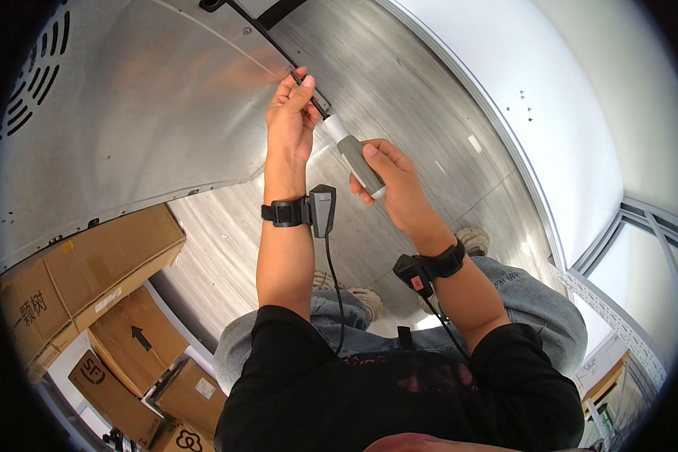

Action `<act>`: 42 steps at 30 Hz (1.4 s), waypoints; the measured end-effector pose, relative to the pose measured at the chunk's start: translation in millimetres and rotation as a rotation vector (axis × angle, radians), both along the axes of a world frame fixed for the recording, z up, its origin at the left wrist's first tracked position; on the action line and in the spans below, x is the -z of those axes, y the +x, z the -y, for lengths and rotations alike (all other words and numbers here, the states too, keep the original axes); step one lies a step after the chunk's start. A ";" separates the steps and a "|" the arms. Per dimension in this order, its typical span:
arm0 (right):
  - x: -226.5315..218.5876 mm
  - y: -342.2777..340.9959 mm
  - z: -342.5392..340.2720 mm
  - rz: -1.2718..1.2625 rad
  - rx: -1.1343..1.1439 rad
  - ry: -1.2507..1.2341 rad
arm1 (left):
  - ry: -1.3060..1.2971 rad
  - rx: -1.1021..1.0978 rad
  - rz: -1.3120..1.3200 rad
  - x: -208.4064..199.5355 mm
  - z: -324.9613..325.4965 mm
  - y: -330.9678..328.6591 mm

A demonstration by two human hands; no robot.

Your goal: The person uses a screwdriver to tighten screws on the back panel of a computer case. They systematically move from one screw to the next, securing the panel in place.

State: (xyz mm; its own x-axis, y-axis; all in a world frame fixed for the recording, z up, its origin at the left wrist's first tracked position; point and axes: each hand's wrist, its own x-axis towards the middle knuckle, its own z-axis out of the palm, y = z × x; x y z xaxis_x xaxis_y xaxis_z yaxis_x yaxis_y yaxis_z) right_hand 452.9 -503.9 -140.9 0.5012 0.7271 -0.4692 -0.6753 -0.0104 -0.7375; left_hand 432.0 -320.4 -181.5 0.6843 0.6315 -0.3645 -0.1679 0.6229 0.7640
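Note:
A grey and white screwdriver [360, 160] with a thick handle slants up and left toward the edge of a large bare-metal panel [151, 98]. Around its handle my right hand [396, 179] is closed, thumb along the top. My left hand [292, 117] pinches the dark shaft close to its tip, beside the panel's edge. Whether a screw sits between those fingertips is hidden. A small screw head [247, 31] shows farther up along the same edge.
Several small screws [529, 110] lie on a white surface at the right. Cardboard boxes [139, 339] are stacked at the lower left. Vent slots [41, 75] pierce the panel. Wrist-worn devices [322, 211] trail black cables. Grey wood-look flooring [422, 128] spreads below.

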 end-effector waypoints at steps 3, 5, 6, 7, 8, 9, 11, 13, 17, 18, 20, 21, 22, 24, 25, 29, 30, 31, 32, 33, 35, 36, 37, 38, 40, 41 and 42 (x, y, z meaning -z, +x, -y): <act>0.2 0.2 0.8 -0.003 -0.002 0.011 | -0.016 -0.008 0.022 1.3 0.0 -0.2; 0.8 0.5 1.0 -0.001 -0.004 0.015 | 0.013 -0.010 0.004 -0.2 1.4 -0.3; 1.3 0.6 1.1 0.002 -0.005 0.015 | 0.027 -0.011 -0.006 -1.7 2.4 -0.4; 1.7 0.6 1.3 0.004 -0.006 0.015 | 0.046 -0.012 -0.008 -3.0 3.2 -0.4; 2.0 0.6 1.5 0.004 -0.006 0.012 | 0.066 -0.012 -0.009 -4.4 3.9 -0.4; 2.8 0.4 1.6 0.003 -0.007 0.010 | 0.085 -0.013 -0.012 -6.5 4.6 -0.1; 3.3 0.3 1.5 0.002 -0.006 0.006 | 0.077 -0.021 -0.015 -11.0 6.0 2.1; 2.6 0.0 1.1 0.004 -0.003 0.001 | 0.069 -0.026 -0.012 -11.8 6.0 2.0; -2.1 0.2 0.6 0.039 -0.002 -0.040 | 0.066 -0.032 -0.005 -9.5 5.8 0.5; -3.7 2.3 1.6 0.058 -0.004 -0.057 | 0.069 -0.035 -0.005 -11.9 6.2 0.4; -7.4 8.2 5.3 0.084 -0.004 -0.089 | 0.044 -0.030 -0.024 -16.2 13.5 -0.6; -10.6 14.2 9.3 0.096 -0.004 -0.105 | 0.029 -0.026 -0.029 -19.0 17.3 0.8; -15.1 21.0 12.9 0.108 0.000 -0.121 | 0.029 -0.004 -0.016 -19.5 18.6 2.9; -33.4 43.4 20.9 0.183 -0.061 -0.173 | 0.025 0.051 0.015 -19.2 22.9 10.9; -45.9 56.2 23.9 0.219 -0.085 -0.204 | 0.008 0.060 0.040 -21.5 25.7 16.5; -106.5 126.8 37.3 0.591 -0.269 -0.416 | -0.063 0.118 0.132 -47.0 46.0 54.5; -127.8 143.9 42.5 0.736 -0.334 -0.459 | -0.063 0.158 0.160 -55.0 53.4 65.0; -146.5 158.9 53.2 0.877 -0.341 -0.501 | -0.065 0.203 0.189 -61.7 63.8 78.9; -166.9 176.9 61.2 0.910 -0.414 -0.566 | -0.031 0.248 0.190 -69.6 70.7 89.1; -192.8 188.0 70.4 0.925 -0.487 -0.553 | -0.002 0.300 0.235 -76.7 77.2 99.3; -235.2 212.3 95.9 0.797 -0.507 -0.643 | 0.051 0.375 0.165 -94.0 105.2 125.8; -241.7 220.3 114.2 0.782 -0.480 -0.648 | 0.058 0.430 0.174 -94.4 119.3 137.6; -244.8 228.8 137.3 0.784 -0.466 -0.598 | 0.067 0.481 0.184 -94.2 134.4 151.3; -241.2 237.2 158.0 0.778 -0.424 -0.607 | 0.076 0.527 0.193 -93.5 149.2 165.0; -216.6 249.4 202.0 0.858 -0.325 -0.627 | 0.112 0.595 0.124 -89.2 176.3 191.2; -191.8 251.1 227.6 0.932 -0.269 -0.652 | 0.126 0.629 0.087 -82.9 191.6 203.3; -168.7 252.5 250.5 0.814 -0.170 -0.593 | 0.145 0.658 0.016 -70.0 208.2 215.7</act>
